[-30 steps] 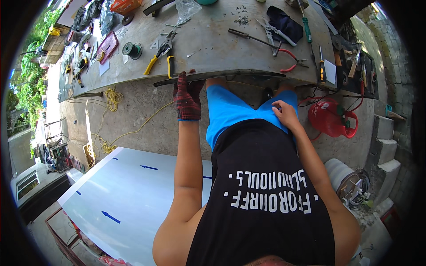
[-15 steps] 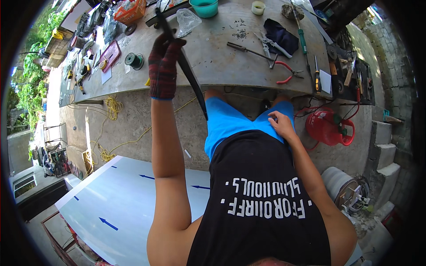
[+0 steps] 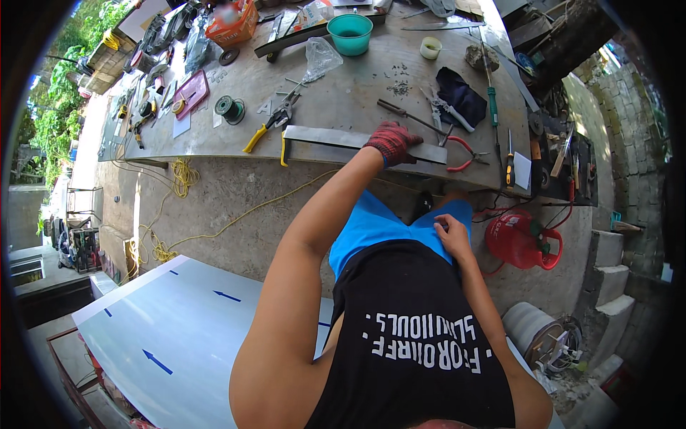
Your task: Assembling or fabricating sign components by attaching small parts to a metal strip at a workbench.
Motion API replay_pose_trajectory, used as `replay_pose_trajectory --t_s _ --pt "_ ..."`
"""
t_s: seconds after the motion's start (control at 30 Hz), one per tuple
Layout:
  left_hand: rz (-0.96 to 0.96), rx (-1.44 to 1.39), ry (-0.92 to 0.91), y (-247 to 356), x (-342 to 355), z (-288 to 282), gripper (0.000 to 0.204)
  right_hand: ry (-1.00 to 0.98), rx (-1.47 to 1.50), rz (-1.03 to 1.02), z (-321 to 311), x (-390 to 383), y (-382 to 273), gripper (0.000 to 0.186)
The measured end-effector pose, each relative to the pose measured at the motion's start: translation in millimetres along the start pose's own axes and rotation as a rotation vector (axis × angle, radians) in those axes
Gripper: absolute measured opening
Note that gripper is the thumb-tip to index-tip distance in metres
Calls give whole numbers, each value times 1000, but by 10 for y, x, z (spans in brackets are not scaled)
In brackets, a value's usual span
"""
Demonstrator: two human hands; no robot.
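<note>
My left hand (image 3: 393,143), in a dark red and black knit glove, grips a long narrow metal bar (image 3: 325,134) near its right end. The bar lies along the table's near edge, its pale grey top face showing. Beside its left end are snips (image 3: 258,136) with yellow handles, one handle partly hidden by the bar. Close to its right end lie red-handled pliers (image 3: 468,154) and a long dark metal tool (image 3: 407,114). My bare right hand (image 3: 454,234) rests on my right thigh, fingers loosely bent and apart, holding nothing.
The metal table (image 3: 329,100) bears a teal bowl (image 3: 350,36), a clear plastic bag (image 3: 321,58), a wire spool (image 3: 229,109), a dark cloth (image 3: 459,96) and a screwdriver (image 3: 510,161). A red gas cylinder (image 3: 518,239) stands below right; yellow cord (image 3: 184,179) trails across the floor.
My left hand has come down and rightward with the bar, from raised and tilted to lying along the table's near edge. The yellow-handled snips now show. The right hand stays on the thigh.
</note>
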State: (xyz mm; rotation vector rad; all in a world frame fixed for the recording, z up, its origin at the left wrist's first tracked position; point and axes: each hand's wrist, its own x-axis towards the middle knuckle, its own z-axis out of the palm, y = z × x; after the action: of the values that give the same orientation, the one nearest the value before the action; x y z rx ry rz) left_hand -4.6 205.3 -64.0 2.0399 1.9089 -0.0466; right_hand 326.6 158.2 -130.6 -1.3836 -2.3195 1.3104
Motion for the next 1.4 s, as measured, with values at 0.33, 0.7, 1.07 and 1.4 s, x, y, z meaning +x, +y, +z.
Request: replay_pose_trajectory --t_s 0.33,0.7,1.07,1.4 --pt "-42 13 125 -11 -35 271 65 -27 -82 29 47 35 0 27" --pt "-812 -185 738 -1958 -509 -223 35 -49 -134 88 12 -41 37 28" --pt "-908 -145 228 -3181 -715 -252 44 -67 -137 209 81 28 60 28" --pt "-800 -135 50 -3297 -730 -167 29 -99 -144 248 124 18 19 25"
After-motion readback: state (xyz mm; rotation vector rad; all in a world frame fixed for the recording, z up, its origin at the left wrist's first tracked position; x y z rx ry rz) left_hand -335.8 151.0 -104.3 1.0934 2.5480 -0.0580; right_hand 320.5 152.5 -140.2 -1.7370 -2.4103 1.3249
